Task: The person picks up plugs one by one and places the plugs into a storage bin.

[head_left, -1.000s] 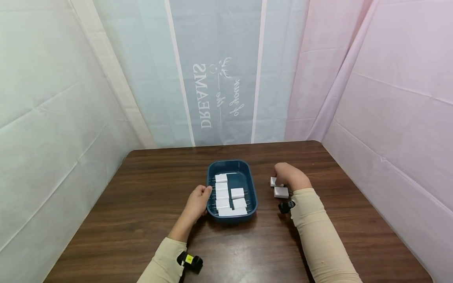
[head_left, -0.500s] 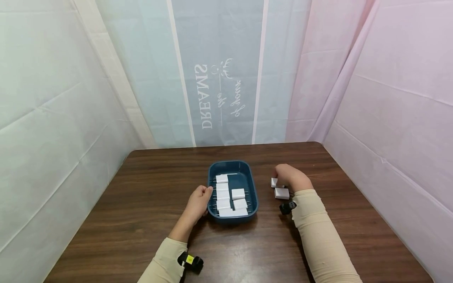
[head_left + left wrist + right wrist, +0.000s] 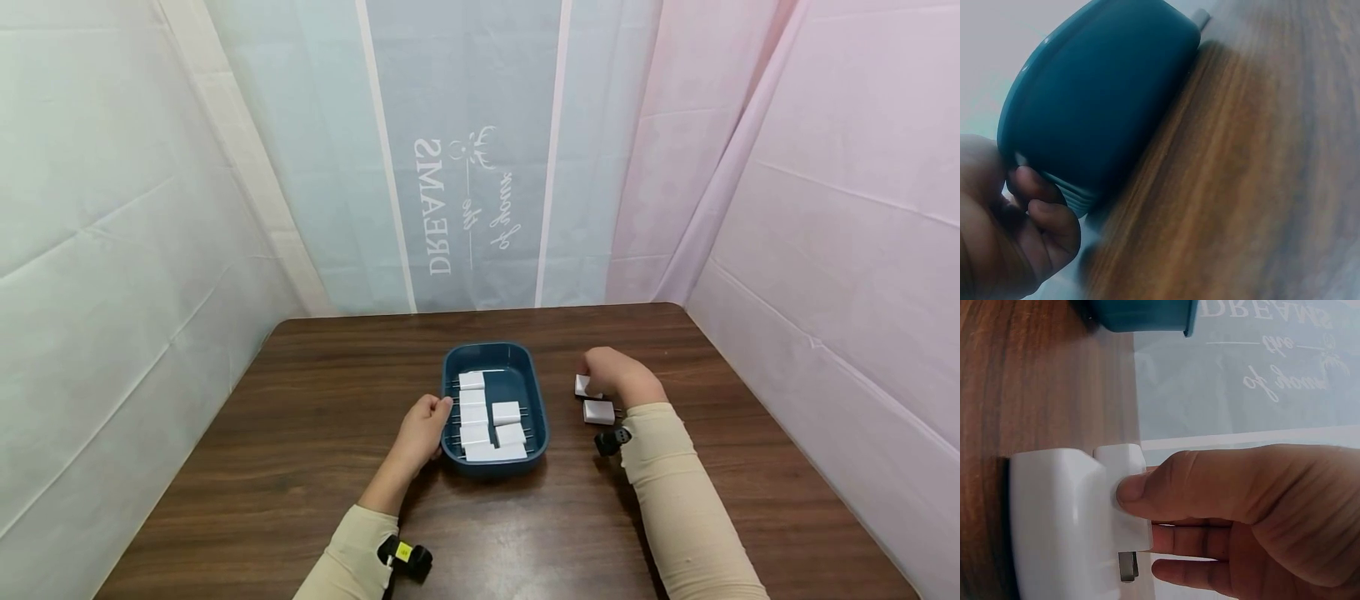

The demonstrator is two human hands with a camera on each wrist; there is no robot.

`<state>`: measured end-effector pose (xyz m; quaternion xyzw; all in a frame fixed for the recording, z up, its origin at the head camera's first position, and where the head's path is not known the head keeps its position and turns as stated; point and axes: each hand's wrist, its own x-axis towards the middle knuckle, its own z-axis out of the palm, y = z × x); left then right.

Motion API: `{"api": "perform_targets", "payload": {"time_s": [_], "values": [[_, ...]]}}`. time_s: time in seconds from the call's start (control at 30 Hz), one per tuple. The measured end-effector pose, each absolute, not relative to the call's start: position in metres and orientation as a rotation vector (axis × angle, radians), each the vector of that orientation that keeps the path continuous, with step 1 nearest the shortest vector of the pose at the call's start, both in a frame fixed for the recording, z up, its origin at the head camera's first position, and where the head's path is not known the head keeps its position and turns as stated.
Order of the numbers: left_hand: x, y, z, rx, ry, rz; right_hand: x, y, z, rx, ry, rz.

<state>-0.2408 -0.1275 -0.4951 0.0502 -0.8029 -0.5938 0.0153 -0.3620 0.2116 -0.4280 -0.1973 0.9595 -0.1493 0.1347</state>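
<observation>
My left hand grips the left side of a dark blue tray, thumb at its rim and fingers curled beneath; the left wrist view shows those fingers against the tray's outer wall. Inside the tray, white plug-in chargers form a left column and a shorter right one, prongs pointing outward. To the right of the tray, my right hand pinches a white charger between thumb and fingers, its metal prongs showing below. Another white charger lies close beside it on the table.
The dark wood-grain table has its far edge close to a printed curtain. White fabric walls stand on both sides. Black wrist cameras are strapped over the beige sleeves.
The head view has shifted very slightly. The charger in my right hand sits a touch higher, with a dark shadow now under its edge. My left hand stays on the tray.
</observation>
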Motion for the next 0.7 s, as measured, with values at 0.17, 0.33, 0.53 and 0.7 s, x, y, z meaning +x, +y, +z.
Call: {"api": "perform_targets", "payload": {"time_s": [0.17,0.33,0.53,0.7], "values": [[-0.241,-0.128,-0.495,0.150,-2.501,-1.842,-0.361,0.211,-0.421,-0.625,2.797,-0.448],[-0.240,-0.127,-0.494,0.152,-2.502,-1.838,-0.359,0.210,-0.414,-0.671,2.813,-0.447],[-0.240,-0.127,-0.493,0.160,-2.492,-1.856,-0.355,0.206,-0.406,-0.731,2.859,-0.422],[-0.240,-0.127,-0.494,0.162,-2.489,-1.849,-0.352,0.202,-0.401,-0.793,2.901,-0.455]]}}
